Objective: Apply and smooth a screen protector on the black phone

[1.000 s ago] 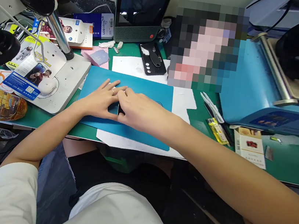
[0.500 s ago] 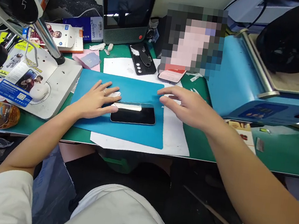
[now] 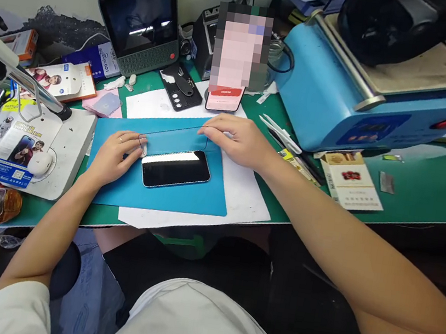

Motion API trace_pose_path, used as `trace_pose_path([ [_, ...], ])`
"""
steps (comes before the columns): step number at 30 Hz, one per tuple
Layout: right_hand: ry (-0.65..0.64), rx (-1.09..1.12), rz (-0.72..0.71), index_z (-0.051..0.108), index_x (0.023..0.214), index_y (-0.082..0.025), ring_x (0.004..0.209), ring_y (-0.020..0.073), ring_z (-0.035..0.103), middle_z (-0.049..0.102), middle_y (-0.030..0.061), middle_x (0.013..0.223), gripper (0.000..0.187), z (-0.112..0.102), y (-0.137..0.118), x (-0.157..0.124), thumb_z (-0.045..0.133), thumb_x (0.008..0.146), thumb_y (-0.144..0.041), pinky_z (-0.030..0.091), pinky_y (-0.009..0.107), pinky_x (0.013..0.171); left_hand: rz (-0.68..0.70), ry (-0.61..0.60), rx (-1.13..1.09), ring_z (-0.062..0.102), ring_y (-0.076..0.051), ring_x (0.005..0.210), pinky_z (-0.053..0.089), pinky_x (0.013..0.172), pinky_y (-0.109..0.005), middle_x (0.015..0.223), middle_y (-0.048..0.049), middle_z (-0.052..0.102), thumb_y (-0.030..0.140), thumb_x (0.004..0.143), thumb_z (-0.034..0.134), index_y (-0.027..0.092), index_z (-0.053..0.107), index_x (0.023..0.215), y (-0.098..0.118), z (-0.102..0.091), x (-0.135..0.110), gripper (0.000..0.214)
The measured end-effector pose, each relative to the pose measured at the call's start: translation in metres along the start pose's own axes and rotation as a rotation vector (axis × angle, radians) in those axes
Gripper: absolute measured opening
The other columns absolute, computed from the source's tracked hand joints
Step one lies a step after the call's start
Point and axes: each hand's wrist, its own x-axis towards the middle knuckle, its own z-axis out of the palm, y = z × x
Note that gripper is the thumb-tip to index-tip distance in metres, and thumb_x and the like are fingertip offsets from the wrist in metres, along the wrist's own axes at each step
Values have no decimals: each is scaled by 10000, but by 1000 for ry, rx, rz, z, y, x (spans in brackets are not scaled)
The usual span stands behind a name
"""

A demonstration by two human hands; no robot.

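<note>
A black phone (image 3: 176,168) lies screen up on a blue work mat (image 3: 185,197). Just behind it a clear screen protector (image 3: 173,141) with a dark outline is held over the mat. My left hand (image 3: 114,154) pinches its left end, fingers closed. My right hand (image 3: 237,140) grips its right end with the fingertips. The protector hangs slightly above and behind the phone, apart from the glass.
White paper (image 3: 243,197) lies under the mat on a green desk. A microscope base (image 3: 70,156) stands left, a blue roller machine (image 3: 365,98) right. A small monitor (image 3: 141,23), a black phone case (image 3: 179,89), tweezers (image 3: 279,133) and a cigarette pack (image 3: 349,179) lie around.
My right hand came off the phone, swung right, then returned. Both hands now hold the clear protector behind the phone. The camera view shifted right.
</note>
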Motion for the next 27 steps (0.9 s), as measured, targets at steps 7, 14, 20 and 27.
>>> trace_pose_path([
  [7, 132, -89, 127, 788, 1070, -206, 1120, 260, 687, 772, 97, 1140, 344, 5, 13, 1, 475, 1005, -335, 528, 421, 982, -164, 209, 27, 686, -247, 1016, 555, 920, -409, 1094, -43, 773, 279, 987, 573, 247, 740, 1175, 3, -4, 1, 253],
  [14, 195, -174, 99, 760, 1121, -222, 1158, 276, 667, 761, 103, 1169, 352, 6, 8, -11, 451, 1008, -348, 539, 426, 925, -187, 253, -46, 697, -210, 971, 572, 914, -392, 1191, -51, 756, 262, 976, 585, 243, 663, 1307, 0, -8, 0, 341],
  [20, 228, -99, -11, 769, 1051, -195, 1041, 272, 693, 776, 123, 1051, 303, 9, 2, -12, 528, 976, -364, 564, 423, 845, -90, 292, -72, 685, -225, 1139, 578, 967, -398, 1263, -82, 732, 225, 1011, 527, 224, 649, 1313, 9, -11, -2, 325],
  [27, -46, 352, 61, 621, 1407, -210, 1061, 254, 717, 730, 123, 1293, 563, 42, -57, -34, 674, 923, -492, 587, 436, 916, 174, 259, -180, 679, -217, 1173, 558, 979, -391, 1312, -69, 713, 139, 1037, 522, 293, 627, 1360, 75, -20, -15, 373],
])
